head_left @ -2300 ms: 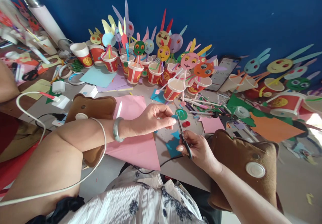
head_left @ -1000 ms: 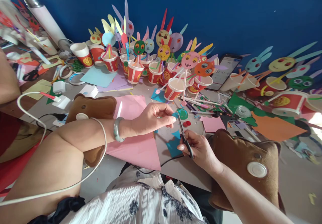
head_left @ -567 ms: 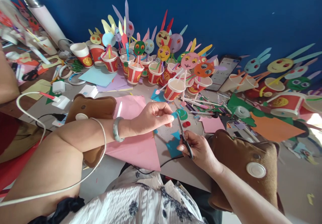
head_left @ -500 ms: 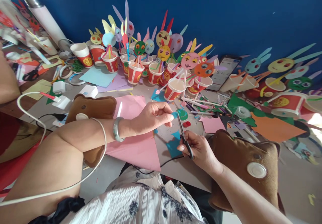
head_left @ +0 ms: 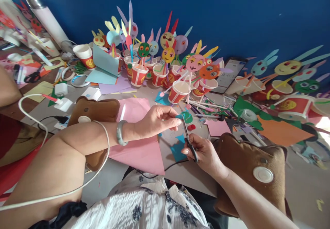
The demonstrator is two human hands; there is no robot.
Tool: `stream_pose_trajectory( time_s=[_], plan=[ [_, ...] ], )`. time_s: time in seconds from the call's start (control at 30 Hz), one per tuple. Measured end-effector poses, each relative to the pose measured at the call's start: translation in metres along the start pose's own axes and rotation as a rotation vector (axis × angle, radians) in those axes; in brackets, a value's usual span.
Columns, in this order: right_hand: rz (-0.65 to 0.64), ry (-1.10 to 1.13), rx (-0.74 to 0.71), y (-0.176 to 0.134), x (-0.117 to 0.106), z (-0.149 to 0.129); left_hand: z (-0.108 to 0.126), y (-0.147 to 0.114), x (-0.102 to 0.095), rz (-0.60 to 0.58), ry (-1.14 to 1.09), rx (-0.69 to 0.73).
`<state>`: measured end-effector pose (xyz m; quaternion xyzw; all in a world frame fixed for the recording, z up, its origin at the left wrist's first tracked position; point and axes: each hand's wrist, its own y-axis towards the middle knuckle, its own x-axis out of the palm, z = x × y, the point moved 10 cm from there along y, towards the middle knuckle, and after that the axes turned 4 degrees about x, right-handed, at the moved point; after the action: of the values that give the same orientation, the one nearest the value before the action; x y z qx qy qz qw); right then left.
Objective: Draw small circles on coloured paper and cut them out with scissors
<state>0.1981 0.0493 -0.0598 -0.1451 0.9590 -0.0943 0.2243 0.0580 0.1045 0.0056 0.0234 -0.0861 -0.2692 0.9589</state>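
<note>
Between thumb and fingers, my left hand [head_left: 161, 122] pinches a small piece of blue paper [head_left: 179, 116]. My right hand [head_left: 202, 151] grips black-handled scissors [head_left: 189, 140], whose blades point up and away from me and reach the blue piece. Just behind the blades lies a green paper disc [head_left: 187, 117], and a small red cap-like thing [head_left: 191, 127] sits to its right. A larger scrap of blue paper [head_left: 177, 150] is on the table below the scissors. Pink paper [head_left: 139, 150] lies under my left forearm.
Red paper cups [head_left: 179, 91] with paper rabbit heads stand along the blue wall. A phone [head_left: 232, 72] leans behind them. Brown plush cushions [head_left: 244, 167] lie on both sides. Pens and scraps are strewn at right. A white cable [head_left: 107, 143] crosses my left arm.
The light blue sheet by the cups at left now has a part raised upright. My hands and the scissors stay almost in place at the blue piece.
</note>
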Motion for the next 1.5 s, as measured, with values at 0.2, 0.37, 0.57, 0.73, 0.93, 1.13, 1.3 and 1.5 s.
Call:
stream_pose_trajectory(
  time_s=[0.2, 0.37, 0.57, 0.73, 0.93, 1.13, 1.3, 1.5],
  plan=[
    [0.005, 0.0, 0.005, 0.001, -0.001, 0.001, 0.001, 0.0, 0.002, -0.026, 0.051, 0.009],
    [0.0, 0.007, 0.006, 0.001, 0.0, 0.001, 0.002, 0.0, 0.002, -0.04, 0.073, 0.032],
    [-0.008, 0.006, 0.012, 0.001, 0.001, 0.002, 0.003, -0.001, 0.001, -0.037, 0.078, 0.05],
    [-0.007, 0.004, 0.001, 0.0, 0.001, 0.001, 0.005, -0.001, 0.001, -0.034, 0.085, 0.061],
    [-0.009, 0.029, 0.017, 0.0, 0.001, 0.002, 0.004, -0.001, 0.001, -0.038, 0.06, 0.041],
    [-0.012, 0.018, 0.02, 0.0, 0.002, 0.001, 0.006, -0.001, 0.0, -0.036, 0.048, 0.063],
    [-0.012, 0.026, 0.031, 0.001, 0.002, 0.002, 0.007, -0.001, -0.004, -0.02, 0.091, 0.088],
    [-0.012, 0.049, 0.032, 0.0, 0.001, 0.004, 0.01, -0.002, -0.011, 0.049, 0.123, 0.08]
  ],
)
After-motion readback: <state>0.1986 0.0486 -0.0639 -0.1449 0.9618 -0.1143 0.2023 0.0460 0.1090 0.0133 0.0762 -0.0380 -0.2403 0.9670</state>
